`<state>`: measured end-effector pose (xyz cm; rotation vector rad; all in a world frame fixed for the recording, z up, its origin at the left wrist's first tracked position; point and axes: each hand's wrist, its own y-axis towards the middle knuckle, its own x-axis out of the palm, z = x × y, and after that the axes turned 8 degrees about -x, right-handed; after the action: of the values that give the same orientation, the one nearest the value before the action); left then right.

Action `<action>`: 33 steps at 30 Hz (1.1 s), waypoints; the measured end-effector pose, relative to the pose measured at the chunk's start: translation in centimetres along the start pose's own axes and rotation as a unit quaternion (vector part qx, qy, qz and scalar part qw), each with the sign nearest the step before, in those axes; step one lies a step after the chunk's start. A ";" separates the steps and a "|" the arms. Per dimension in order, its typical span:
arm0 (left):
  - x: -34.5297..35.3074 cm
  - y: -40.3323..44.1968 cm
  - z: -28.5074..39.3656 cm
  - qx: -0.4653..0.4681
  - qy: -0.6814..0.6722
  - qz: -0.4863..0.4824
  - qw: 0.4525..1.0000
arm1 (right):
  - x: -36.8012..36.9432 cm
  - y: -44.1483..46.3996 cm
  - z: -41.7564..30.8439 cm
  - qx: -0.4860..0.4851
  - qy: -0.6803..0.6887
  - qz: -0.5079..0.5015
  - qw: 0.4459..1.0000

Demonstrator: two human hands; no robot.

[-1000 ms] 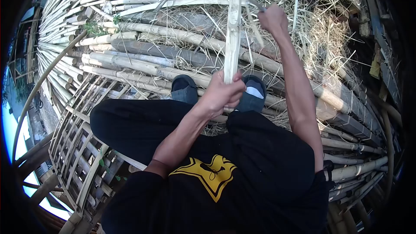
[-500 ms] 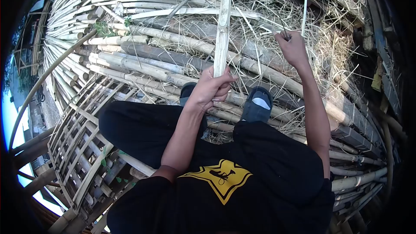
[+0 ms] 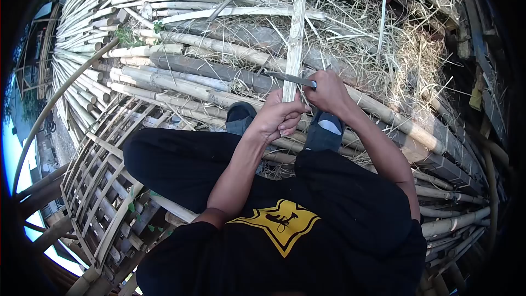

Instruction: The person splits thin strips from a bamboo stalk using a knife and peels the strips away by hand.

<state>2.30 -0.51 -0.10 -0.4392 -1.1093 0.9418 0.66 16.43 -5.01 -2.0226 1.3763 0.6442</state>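
A long split bamboo strip runs from the top of the view down into my left hand, whose fingers are wrapped round its near end. In my right hand is the handle of a knife, closed in the fist. The grey blade points left and lies across the strip, just above my left hand. Both hands are close together over my sandals. Whether the blade's edge has entered the bamboo I cannot tell.
Bamboo poles lie side by side under and in front of my feet. Shavings cover the ground at the upper right. A woven bamboo lattice stands at my left, near a curved pole. More poles are stacked at right.
My right hand has come down and left with the knife, from the upper right to the strip beside my left hand. The strip and left hand have shifted slightly right.
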 end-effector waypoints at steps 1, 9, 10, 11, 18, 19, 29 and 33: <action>0.0 0.1 -0.1 0.000 0.000 0.000 1.000 | -0.2 0.0 -0.2 0.000 0.000 0.000 1.000; -0.1 0.2 -0.9 0.011 0.028 -0.014 0.999 | -0.4 0.4 0.7 -0.018 -0.035 0.017 0.999; 0.0 0.2 -0.9 0.010 0.028 -0.015 0.999 | -0.7 0.9 1.4 -0.016 -0.035 0.017 0.999; 0.2 0.2 -0.9 0.005 0.000 -0.011 1.000 | -1.2 1.8 2.4 0.020 -0.075 0.046 0.996; 0.4 -1.1 -1.6 -0.033 -0.002 -0.072 0.997 | -13.3 1.8 10.8 0.276 -0.041 0.344 0.897; 0.4 -0.6 -1.5 -0.031 -0.023 -0.062 0.997 | -13.7 1.2 11.1 0.238 -0.034 0.354 0.904; 0.7 -0.2 -0.8 -0.001 -0.016 -0.024 1.000 | -1.6 -0.4 2.1 0.071 0.127 0.108 0.983; 0.8 -0.2 -1.4 -0.001 0.042 -0.001 0.999 | -0.6 -0.7 0.1 0.003 0.051 0.040 0.998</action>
<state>3.81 0.20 -0.08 -0.4749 -1.0335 0.9126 1.13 17.11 -4.48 -2.0281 1.5235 0.5770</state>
